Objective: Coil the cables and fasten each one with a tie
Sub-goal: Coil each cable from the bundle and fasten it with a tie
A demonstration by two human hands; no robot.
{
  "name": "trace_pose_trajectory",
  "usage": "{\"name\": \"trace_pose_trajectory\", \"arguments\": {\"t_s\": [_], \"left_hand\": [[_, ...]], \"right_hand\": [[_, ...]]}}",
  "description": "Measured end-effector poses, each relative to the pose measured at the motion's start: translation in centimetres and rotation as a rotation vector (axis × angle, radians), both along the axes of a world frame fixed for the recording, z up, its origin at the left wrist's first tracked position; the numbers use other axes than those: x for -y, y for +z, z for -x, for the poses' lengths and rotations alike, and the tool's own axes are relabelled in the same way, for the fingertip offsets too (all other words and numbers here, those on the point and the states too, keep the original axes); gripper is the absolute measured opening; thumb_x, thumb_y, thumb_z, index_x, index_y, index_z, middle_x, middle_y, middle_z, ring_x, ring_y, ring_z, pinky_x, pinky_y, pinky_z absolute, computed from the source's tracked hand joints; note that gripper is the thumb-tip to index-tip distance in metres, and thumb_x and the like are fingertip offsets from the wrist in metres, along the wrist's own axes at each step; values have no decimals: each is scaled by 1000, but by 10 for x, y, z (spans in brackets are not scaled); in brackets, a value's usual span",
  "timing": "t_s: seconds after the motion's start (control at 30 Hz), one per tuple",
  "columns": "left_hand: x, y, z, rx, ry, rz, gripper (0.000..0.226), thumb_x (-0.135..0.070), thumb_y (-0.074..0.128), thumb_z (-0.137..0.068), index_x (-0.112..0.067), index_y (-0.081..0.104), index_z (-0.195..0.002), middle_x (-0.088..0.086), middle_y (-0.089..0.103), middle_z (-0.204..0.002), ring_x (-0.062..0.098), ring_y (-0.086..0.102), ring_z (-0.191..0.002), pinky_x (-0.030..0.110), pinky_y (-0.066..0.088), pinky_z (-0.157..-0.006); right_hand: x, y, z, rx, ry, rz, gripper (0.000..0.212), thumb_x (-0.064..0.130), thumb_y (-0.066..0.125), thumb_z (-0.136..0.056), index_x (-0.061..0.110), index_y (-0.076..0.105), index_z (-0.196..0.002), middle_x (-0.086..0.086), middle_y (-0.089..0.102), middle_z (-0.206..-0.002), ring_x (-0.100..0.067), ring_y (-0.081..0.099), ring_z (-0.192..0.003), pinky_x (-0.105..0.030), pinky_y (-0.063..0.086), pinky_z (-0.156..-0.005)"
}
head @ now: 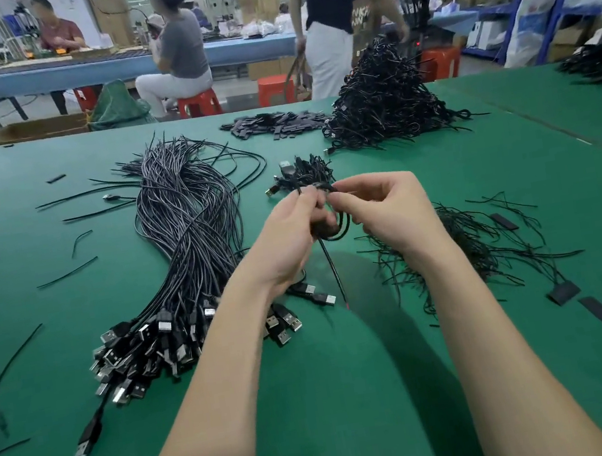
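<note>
While held by both hands, coiled cable.

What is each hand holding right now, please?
Left hand: closed, grip on the coiled cable.
Right hand: closed, fingers pinching the same cable at the top; a tie cannot be made out.

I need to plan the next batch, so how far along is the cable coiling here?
Done: a tall heap of coiled black cables at the far side of the green table, plus a small cluster just beyond the hands. In hand: the left hand and right hand grip one black coil, its tail hanging loose. Left: a thick bundle of straight USB cables and loose black ties.
</note>
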State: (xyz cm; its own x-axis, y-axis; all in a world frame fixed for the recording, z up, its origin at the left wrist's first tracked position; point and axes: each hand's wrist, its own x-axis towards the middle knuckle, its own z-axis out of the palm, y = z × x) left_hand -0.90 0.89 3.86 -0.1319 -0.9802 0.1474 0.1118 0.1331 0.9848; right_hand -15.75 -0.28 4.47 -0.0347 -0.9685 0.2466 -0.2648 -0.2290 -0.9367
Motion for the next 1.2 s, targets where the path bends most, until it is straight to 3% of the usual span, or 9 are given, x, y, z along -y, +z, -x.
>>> {"name": "trace_pose_trajectory", "arguments": {"t_s": [0.1, 0.2, 0.3, 0.43, 0.6, 0.7, 0.87, 1.03, 1.2], "left_hand": [[1, -4, 2, 451, 204, 150, 24, -24, 32, -109, -14, 49, -96, -1, 57, -82, 13, 52, -76, 27, 39, -71], [2, -10, 8, 669, 266, 224, 11, -13, 34, -106, -10, 43, -101, 9, 59, -97, 24, 58, -85, 30, 40, -71], [2, -11, 10, 555, 224, 189, 17, -12, 32, -106, -3, 46, -110, 13, 62, -108, 27, 68, -94, 35, 58, -79], [-2, -11, 9, 454, 119, 178, 22, -15, 32, -107, -5, 46, -120, 4, 66, -104, 16, 74, -88, 38, 63, -70], [-4, -12, 11, 568, 131, 171, 16, -19, 31, -107, -11, 43, -115, 9, 66, -92, 8, 58, -57, 16, 45, -56], [-3, -10, 15, 665, 172, 214, 13, -9, 32, -104, -11, 43, -111, 2, 59, -85, 8, 53, -66, 14, 39, -53], [-2, -8, 18, 804, 137, 256, 21, -6, 33, -102, -8, 47, -118, 4, 57, -84, 24, 52, -74, 27, 34, -62], [-8, -12, 23, 612, 70, 197, 13, -23, 33, -108, -14, 42, -111, -1, 56, -80, 5, 46, -55, 23, 35, -53], [-7, -14, 31, 510, 117, 177, 18, -30, 37, -107, -15, 34, -116, 3, 55, -78, 14, 47, -59, 32, 34, -58]], "right_hand": [[-2, 1, -5, 78, 1, 1, 7, 21, 81, -85, 23, 81, -91, 4, 77, -77, -5, 63, -57, -25, 55, -61], [-4, 1, -10, 122, -13, 9, 10, 20, 84, -82, 29, 78, -82, 6, 78, -76, -4, 68, -58, -31, 62, -67], [-6, 0, -14, 208, 11, -18, 8, 16, 83, -83, 19, 80, -90, 1, 79, -81, -13, 76, -69, -36, 64, -74], [-6, -1, -14, 244, -6, -31, 7, 16, 81, -86, 21, 80, -90, -1, 79, -80, -19, 77, -72, -30, 62, -65], [-4, -3, -14, 240, -22, -50, 8, 16, 80, -86, 24, 80, -86, 0, 79, -81, -15, 75, -70, -45, 63, -84], [-5, 0, -14, 179, 13, -57, 13, 31, 83, -82, 24, 81, -93, 3, 79, -82, -12, 75, -78, -44, 60, -91], [-3, 0, -9, 109, -63, -19, 13, 42, 87, -76, 35, 80, -84, 10, 78, -78, -2, 65, -68, -31, 56, -76], [-2, -2, 0, 189, -132, -58, 12, 25, 85, -81, 29, 80, -70, 0, 76, -70, -7, 60, -57, -33, 55, -68], [0, -3, 0, 284, -110, -54, 15, 19, 85, -81, 26, 80, -69, 1, 76, -69, -6, 62, -55, -19, 52, -59]]}}
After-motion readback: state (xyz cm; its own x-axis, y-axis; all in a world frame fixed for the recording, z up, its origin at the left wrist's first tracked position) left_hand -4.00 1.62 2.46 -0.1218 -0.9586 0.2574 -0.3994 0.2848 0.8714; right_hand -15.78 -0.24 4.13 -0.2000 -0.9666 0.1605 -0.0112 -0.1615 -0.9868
